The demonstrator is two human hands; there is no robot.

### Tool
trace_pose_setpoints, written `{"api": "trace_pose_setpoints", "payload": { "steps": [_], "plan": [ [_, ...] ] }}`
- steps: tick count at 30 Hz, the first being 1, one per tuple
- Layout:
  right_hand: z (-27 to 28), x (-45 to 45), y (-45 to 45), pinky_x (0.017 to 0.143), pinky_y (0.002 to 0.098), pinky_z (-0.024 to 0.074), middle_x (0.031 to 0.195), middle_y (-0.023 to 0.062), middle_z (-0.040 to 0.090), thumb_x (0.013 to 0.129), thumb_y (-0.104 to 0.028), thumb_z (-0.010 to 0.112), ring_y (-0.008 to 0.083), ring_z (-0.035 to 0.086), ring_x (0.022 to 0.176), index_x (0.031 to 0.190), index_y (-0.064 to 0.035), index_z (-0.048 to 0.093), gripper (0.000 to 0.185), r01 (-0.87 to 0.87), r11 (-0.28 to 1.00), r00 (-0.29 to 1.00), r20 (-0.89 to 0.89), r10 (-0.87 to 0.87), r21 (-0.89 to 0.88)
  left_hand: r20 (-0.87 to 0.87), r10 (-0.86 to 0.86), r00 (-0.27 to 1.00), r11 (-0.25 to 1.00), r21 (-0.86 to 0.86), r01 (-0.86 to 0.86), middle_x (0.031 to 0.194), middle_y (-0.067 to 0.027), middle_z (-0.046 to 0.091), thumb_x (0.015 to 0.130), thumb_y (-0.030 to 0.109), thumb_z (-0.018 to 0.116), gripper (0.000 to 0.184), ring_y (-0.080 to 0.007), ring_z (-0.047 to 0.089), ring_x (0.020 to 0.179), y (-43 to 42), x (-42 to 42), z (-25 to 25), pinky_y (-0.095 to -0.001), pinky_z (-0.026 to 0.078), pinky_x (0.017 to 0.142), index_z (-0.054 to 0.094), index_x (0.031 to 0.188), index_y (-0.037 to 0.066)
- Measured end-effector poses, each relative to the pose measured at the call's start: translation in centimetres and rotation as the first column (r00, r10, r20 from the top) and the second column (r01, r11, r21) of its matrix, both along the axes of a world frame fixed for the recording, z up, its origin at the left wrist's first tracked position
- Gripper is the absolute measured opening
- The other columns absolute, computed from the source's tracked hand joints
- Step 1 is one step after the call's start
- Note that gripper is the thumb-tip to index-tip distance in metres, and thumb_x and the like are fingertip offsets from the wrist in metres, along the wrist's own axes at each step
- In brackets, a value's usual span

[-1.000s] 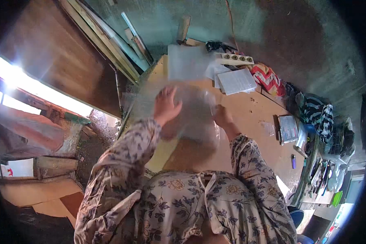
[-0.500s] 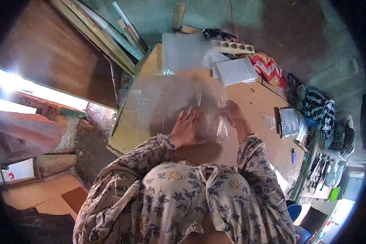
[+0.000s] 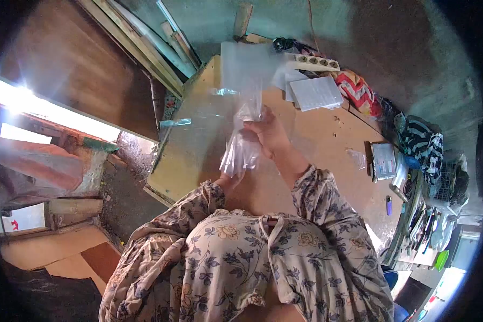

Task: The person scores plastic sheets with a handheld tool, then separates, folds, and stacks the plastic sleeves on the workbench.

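Note:
My right hand is closed on a clear plastic sheet, which is gathered and lifted over the wooden table. The sheet hangs in folds to the left of that hand, its lower edge bent toward me. Of my left hand, only the wrist area shows clearly, at the bottom of the plastic. Its fingers are covered by the folds, so their grip is not visible. More clear film lies flat on the left part of the table, catching the light.
At the back of the table lie a translucent sheet stack and a pile of whitish sheets. Behind them is a power strip. A boxy item and a purple lighter-like object sit at the right.
The plastic was spread flat under both hands; now it is raised and bunched up. My right hand has moved left and away from me, while my left hand has gone behind the folds.

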State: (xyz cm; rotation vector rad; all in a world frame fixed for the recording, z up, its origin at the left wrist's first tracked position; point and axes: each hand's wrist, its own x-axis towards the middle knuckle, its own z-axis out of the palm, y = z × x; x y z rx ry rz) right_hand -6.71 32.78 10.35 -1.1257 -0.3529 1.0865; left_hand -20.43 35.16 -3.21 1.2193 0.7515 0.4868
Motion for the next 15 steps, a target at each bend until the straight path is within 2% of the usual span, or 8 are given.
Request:
{"api": "trace_pose_setpoints", "payload": {
  "steps": [2,3,4,5,8,12,14,15],
  "plan": [
    [0.2,1.2,-0.5,0.054,0.0271,0.0478,0.087,0.0105,0.056,0.072,-0.001,0.062,0.016,0.056,0.066,0.112,0.0016,0.04,0.045,-0.029,0.999,0.993,0.112,0.034,-0.046,-0.115,-0.089,0.989,0.95,0.29,0.119,0.114,-0.017,0.05,0.073,0.015,0.056,0.047,-0.0317,0.048,0.106,1.2,-0.9,-0.1,-0.0399,0.039,0.091,0.045,0.117,0.002],
    [0.5,2.3,-1.0,0.054,0.0271,0.0478,0.087,0.0105,0.056,0.072,-0.001,0.062,0.016,0.056,0.066,0.112,0.0016,0.04,0.045,-0.032,0.998,0.993,0.112,0.037,-0.046,-0.264,-0.113,0.958,0.743,0.617,0.258,0.117,-0.0164,0.049,0.074,0.016,0.054,0.046,-0.0316,0.047,0.108,1.1,-0.8,2.7,-0.0404,0.038,0.092,0.045,0.118,0.003],
    [0.8,3.9,-1.9,0.053,0.0269,0.0474,0.085,0.0102,0.056,0.072,-0.002,0.062,0.0155,0.056,0.064,0.11,0.0014,0.042,0.043,-0.14,0.974,0.949,0.257,0.183,-0.177,-0.365,-0.011,0.931,0.417,0.844,0.336,0.12,-0.0158,0.048,0.075,0.018,0.053,0.046,-0.0314,0.046,0.11,0.9,-0.7,5.6,-0.041,0.036,0.094,0.046,0.119,0.005],
    [0.9,5.3,-2.8,0.052,0.0266,0.047,0.083,0.01,0.056,0.071,-0.003,0.062,0.015,0.055,0.062,0.109,0.0011,0.043,0.042,-0.217,0.921,0.865,0.374,0.336,-0.324,-0.457,-0.014,0.89,0.377,0.821,0.428,0.122,-0.0159,0.046,0.076,0.018,0.052,0.046,-0.0322,0.042,0.114,1.1,-0.6,5.6,-0.044,0.034,0.095,0.045,0.12,0.006],
    [0.0,8.0,-5.1,0.056,0.028,0.0482,0.083,0.01,0.058,0.069,-0.01,0.068,0.0185,0.057,0.067,0.115,0.0008,0.044,0.053,-0.14,0.862,0.814,0.44,0.38,-0.487,-0.59,0.028,0.807,0.261,0.783,0.564,0.126,-0.0152,0.042,0.076,0.017,0.05,0.045,-0.0336,0.036,0.119,0.3,-0.3,6.1,-0.0486,0.029,0.096,0.046,0.121,0.009],
    [-7.8,11.1,-7.8,0.068,0.035,0.0483,0.091,0.0163,0.056,0.064,-0.015,0.071,0.0255,0.057,0.079,0.12,-0.0001,0.039,0.067,-0.047,0.902,0.619,0.696,0.363,-0.428,-0.699,0.089,0.709,0.114,0.715,0.69,0.133,-0.013,0.034,0.076,0.019,0.05,0.047,-0.0346,0.029,0.123,0.6,-0.6,5.8,-0.0547,0.022,0.097,0.045,0.122,0.01],
    [-11.2,10.9,-9.0,0.083,0.0412,0.0422,0.106,0.0219,0.05,0.061,-0.017,0.072,0.0338,0.05,0.098,0.126,-0.0031,0.032,0.077,0.297,0.816,0.358,0.85,0.387,-0.496,-0.716,0.076,0.694,0.108,0.698,0.708,0.133,-0.013,0.033,0.076,0.02,0.051,0.048,-0.0343,0.029,0.123,0.6,-1.2,6.7,-0.0552,0.021,0.098,0.045,0.123,0.01],
    [-11.1,11.2,-9.3,0.083,0.0412,0.0422,0.106,0.0219,0.05,0.061,-0.017,0.072,0.0338,0.05,0.098,0.126,-0.0031,0.032,0.077,0.295,0.824,0.352,0.857,0.377,-0.484,-0.738,0.056,0.673,0.106,0.675,0.73,0.133,-0.013,0.032,0.076,0.021,0.052,0.049,-0.034,0.028,0.124,0.9,-1.4,7.5,-0.0557,0.021,0.098,0.045,0.123,0.01]
  ]
}}
